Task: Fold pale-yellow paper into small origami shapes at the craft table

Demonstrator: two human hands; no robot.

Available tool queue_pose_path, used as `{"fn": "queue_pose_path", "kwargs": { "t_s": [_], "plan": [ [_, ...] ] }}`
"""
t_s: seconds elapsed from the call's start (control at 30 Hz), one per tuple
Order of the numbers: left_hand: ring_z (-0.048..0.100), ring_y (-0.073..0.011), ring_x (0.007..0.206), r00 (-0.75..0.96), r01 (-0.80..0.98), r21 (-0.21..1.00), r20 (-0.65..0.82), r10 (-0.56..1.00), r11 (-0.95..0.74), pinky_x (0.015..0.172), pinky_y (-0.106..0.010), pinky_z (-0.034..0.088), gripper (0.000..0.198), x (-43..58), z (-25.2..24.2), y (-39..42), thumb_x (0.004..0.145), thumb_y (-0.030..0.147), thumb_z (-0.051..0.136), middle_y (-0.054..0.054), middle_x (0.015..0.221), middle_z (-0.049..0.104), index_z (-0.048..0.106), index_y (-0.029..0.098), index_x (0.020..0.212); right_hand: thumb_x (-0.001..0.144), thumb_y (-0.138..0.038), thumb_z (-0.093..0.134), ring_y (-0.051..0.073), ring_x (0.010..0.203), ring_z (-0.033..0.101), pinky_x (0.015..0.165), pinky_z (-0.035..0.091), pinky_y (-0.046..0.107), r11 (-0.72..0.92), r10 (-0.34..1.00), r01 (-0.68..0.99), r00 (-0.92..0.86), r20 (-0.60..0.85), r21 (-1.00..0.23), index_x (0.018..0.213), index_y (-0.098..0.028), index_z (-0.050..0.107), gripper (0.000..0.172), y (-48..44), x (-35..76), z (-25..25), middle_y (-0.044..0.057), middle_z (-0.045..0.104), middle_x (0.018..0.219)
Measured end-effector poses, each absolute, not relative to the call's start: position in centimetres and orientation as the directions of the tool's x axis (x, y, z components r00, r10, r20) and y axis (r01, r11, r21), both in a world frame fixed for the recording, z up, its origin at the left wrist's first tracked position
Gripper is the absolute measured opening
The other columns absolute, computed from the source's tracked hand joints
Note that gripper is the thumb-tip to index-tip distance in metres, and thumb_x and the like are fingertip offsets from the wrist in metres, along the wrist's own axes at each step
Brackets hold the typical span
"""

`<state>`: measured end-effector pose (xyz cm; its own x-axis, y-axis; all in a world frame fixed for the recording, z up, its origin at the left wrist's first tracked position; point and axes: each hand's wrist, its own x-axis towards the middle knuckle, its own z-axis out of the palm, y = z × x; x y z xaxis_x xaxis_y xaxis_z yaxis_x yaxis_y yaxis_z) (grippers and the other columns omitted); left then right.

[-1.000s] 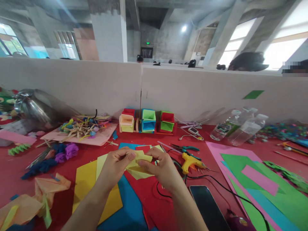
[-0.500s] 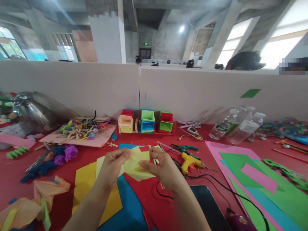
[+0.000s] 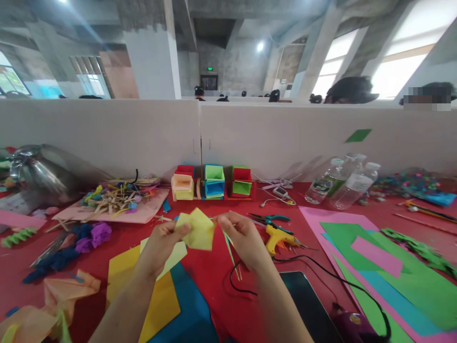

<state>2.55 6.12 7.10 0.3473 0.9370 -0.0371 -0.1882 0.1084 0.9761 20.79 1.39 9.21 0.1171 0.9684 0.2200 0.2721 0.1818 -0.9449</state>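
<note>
My left hand (image 3: 164, 240) pinches a piece of pale yellow paper (image 3: 202, 231) between thumb and fingers. The paper looks folded, with overlapping layers and pointed corners, and is held above the table. My right hand (image 3: 243, 236) is at the paper's right edge, its thumb and fingertips closed together there; the exact contact is hard to make out. Below the left hand lie a pale yellow sheet (image 3: 174, 257), a golden yellow sheet (image 3: 157, 305) and a blue sheet (image 3: 189, 295). A red sheet (image 3: 221, 271) lies under the right hand, with thin strips (image 3: 233, 257) beside it.
Small coloured paper boxes (image 3: 214, 183) stand against the white partition (image 3: 278, 138). Right of my hands lie a yellow glue gun (image 3: 280, 238) with a black cord, pliers (image 3: 273, 219) and a phone (image 3: 309, 305). Bottles (image 3: 323, 183), green paper (image 3: 410, 286) and a metal jug (image 3: 43, 169) stand or lie farther out.
The yellow paper was stretched wide between both hands; now it is a smaller, folded shape, mostly in my left hand. My right hand has shifted to its right edge. The view has shifted slightly.
</note>
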Motion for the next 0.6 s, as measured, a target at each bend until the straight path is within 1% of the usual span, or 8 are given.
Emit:
{"fn": "queue_pose_path", "kwargs": {
  "t_s": [0.07,0.1,0.13,0.2,0.3,0.4,0.5,0.6],
  "plan": [
    [0.063,-0.0167,0.073,0.182,-0.417,0.900,-0.050,0.982,0.123,0.066,-0.025,0.048,0.021,3.4,6.9,5.9,0.065,0.031,0.072,-0.004,0.078,0.071,0.070,0.015,0.078,0.077,-0.044,0.055,0.017,0.083,0.056,0.071,0.043,0.028,0.172,0.968,0.153,0.156,0.196,-0.973,0.100,-0.017,0.059,0.035,1.7,20.6,9.0,0.006,0.062,0.094],
    [0.064,-0.0166,0.076,0.120,-0.513,0.852,-0.053,0.991,0.108,0.068,-0.025,0.049,0.022,3.9,6.9,5.7,0.063,0.029,0.074,-0.003,0.081,0.072,0.070,0.016,0.081,0.074,-0.043,0.060,0.017,0.084,0.057,0.072,0.044,0.028,0.167,0.972,0.107,0.150,0.182,-0.980,0.104,-0.017,0.057,0.041,1.8,20.3,8.8,0.006,0.062,0.096],
    [0.064,-0.0162,0.078,0.087,-0.576,0.811,-0.062,0.994,0.101,0.068,-0.024,0.049,0.024,4.3,6.8,5.4,0.063,0.027,0.074,-0.003,0.082,0.072,0.069,0.018,0.084,0.071,-0.042,0.064,0.017,0.083,0.058,0.072,0.044,0.028,0.158,0.977,0.072,0.136,0.167,-0.985,0.105,-0.016,0.056,0.044,1.9,20.0,8.7,0.007,0.062,0.095],
    [0.064,-0.0157,0.079,0.099,-0.638,0.758,-0.096,0.990,0.137,0.069,-0.025,0.049,0.024,5.1,6.6,4.9,0.064,0.026,0.074,-0.002,0.082,0.072,0.069,0.019,0.086,0.067,-0.041,0.068,0.016,0.077,0.059,0.070,0.045,0.028,0.136,0.981,0.001,0.143,0.134,-0.991,0.099,-0.014,0.057,0.043,2.0,19.3,8.5,0.005,0.063,0.086],
    [0.065,-0.0158,0.077,0.168,-0.638,0.744,-0.119,0.978,0.200,0.069,-0.026,0.050,0.023,5.9,6.7,4.0,0.065,0.025,0.072,-0.003,0.085,0.072,0.069,0.019,0.087,0.067,-0.039,0.068,0.014,0.068,0.058,0.066,0.045,0.027,0.116,0.978,-0.059,0.180,0.104,-0.992,0.089,-0.014,0.060,0.034,1.8,18.5,8.4,0.002,0.063,0.073],
    [0.065,-0.0176,0.078,0.263,-0.591,0.775,-0.078,0.962,0.225,0.071,-0.028,0.050,0.024,6.2,7.0,3.4,0.067,0.025,0.071,-0.004,0.087,0.072,0.068,0.017,0.090,0.067,-0.037,0.068,0.014,0.065,0.057,0.064,0.045,0.026,0.129,0.978,-0.079,0.172,0.114,-0.989,0.080,-0.015,0.063,0.026,1.6,18.4,8.6,0.001,0.062,0.068],
    [0.065,-0.0191,0.080,0.317,-0.529,0.822,-0.037,0.948,0.209,0.071,-0.028,0.049,0.025,6.1,7.2,3.3,0.068,0.025,0.070,-0.005,0.088,0.071,0.067,0.017,0.092,0.062,-0.035,0.073,0.016,0.070,0.060,0.067,0.047,0.028,0.118,0.988,-0.154,0.121,0.099,-0.981,0.084,-0.017,0.063,0.030,1.5,18.4,8.9,0.001,0.065,0.072],
    [0.064,-0.0195,0.083,0.325,-0.488,0.853,-0.023,0.946,0.188,0.071,-0.028,0.049,0.028,5.8,7.3,3.3,0.070,0.028,0.068,-0.005,0.093,0.070,0.064,0.017,0.094,0.062,-0.035,0.073,0.017,0.069,0.061,0.066,0.047,0.029,0.087,0.991,-0.153,0.114,0.070,-0.984,0.084,-0.018,0.064,0.030,1.5,18.4,8.9,0.002,0.067,0.073]
  ]
}}
